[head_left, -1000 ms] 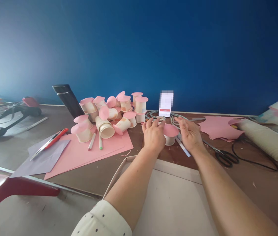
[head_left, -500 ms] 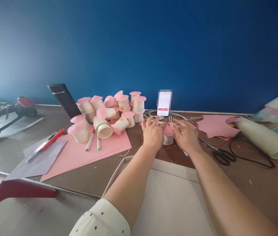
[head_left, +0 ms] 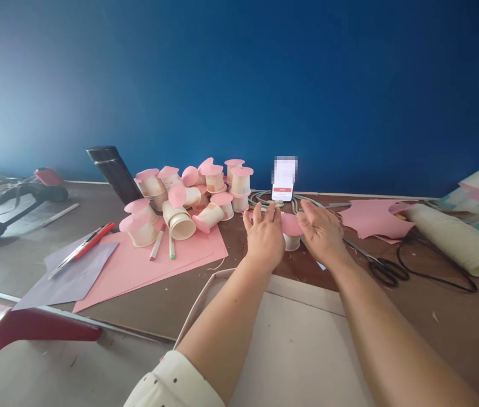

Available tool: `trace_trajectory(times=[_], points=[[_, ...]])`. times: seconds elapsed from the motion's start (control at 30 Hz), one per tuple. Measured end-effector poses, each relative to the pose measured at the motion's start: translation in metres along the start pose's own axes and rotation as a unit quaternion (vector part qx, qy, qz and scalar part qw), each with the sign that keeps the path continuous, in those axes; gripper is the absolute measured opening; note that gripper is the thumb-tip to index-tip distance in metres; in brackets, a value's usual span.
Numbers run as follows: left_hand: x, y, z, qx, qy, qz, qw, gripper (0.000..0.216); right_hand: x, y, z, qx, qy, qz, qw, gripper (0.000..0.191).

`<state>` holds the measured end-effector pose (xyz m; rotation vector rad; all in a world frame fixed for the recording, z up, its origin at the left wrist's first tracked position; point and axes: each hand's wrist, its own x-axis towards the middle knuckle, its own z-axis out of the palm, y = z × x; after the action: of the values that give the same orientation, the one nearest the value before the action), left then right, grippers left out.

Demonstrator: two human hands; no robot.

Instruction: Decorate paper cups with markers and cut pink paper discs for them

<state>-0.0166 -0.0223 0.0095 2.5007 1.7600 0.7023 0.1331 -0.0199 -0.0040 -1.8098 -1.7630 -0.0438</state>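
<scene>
Paper cup [head_left: 292, 243] is standing on the desk [head_left: 460, 322] just in front of the smartphone [head_left: 282, 189], bearing a pink paper disc [head_left: 292, 224]. Front-left of the smartphone, the left hand [head_left: 264, 236] is holding its fingers outspread; whether they are gripping the cup is remaining unclear to me. Front-right, the right hand [head_left: 324, 233] is holding its fingers loose, released. Disc-topped cups [head_left: 192, 196] are crowding left of the smartphone; scissors [head_left: 375, 263] are lying farther right.

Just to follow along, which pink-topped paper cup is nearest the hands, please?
The pink-topped, round white paper cup between the left hand and right hand; others sit outside that gap.
</scene>
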Motion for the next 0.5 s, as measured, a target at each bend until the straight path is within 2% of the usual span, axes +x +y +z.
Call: trace_trajectory(times=[0.17, 0.5], points=[[-0.005, 0.006, 0.000, 0.017, -0.033, 0.029, 0.999, 0.059, -0.007, -0.014, -0.004, -0.072, -0.053, -0.029, 0.996, 0.076], [-0.006, 0.003, 0.002, 0.038, -0.051, 0.043, 0.997, 0.066, -0.007, -0.016, 0.000, -0.091, -0.155, 0.021, 0.984, 0.087]])
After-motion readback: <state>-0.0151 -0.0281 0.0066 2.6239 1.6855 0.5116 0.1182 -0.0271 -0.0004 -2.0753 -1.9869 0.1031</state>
